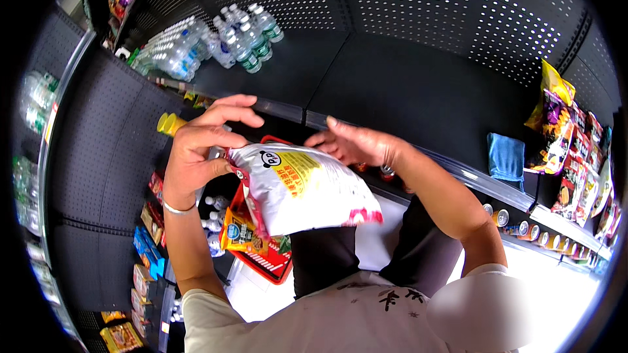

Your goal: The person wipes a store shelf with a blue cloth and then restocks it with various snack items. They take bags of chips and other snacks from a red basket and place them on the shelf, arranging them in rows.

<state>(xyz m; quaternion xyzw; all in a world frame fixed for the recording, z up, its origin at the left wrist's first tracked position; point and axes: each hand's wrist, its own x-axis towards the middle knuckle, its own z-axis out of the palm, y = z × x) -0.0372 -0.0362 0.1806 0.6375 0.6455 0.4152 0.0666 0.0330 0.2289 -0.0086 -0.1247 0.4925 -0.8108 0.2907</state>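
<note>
A puffed white snack bag [320,191] with pink ends, a yellow panel and a panda face hangs in front of my body. My left hand [208,142] pinches its upper left corner between thumb and forefinger, with the other fingers raised. At the bag's far right edge, my right hand [356,144] has its thumb and fingers apart. Its fingertips pass partly behind the bag, so I cannot tell whether they touch it. Below is a red shopping basket [278,273], partly covered by the bag, with an orange snack packet [239,232] in it.
A black shelf [392,85] with a perforated back runs ahead, holding clustered water bottles [245,36] at left. A folded blue cloth [506,158] and several snack bags [569,144] are at right. Cans [530,231] line the lower shelf. More packets [149,252] stand on the left shelving.
</note>
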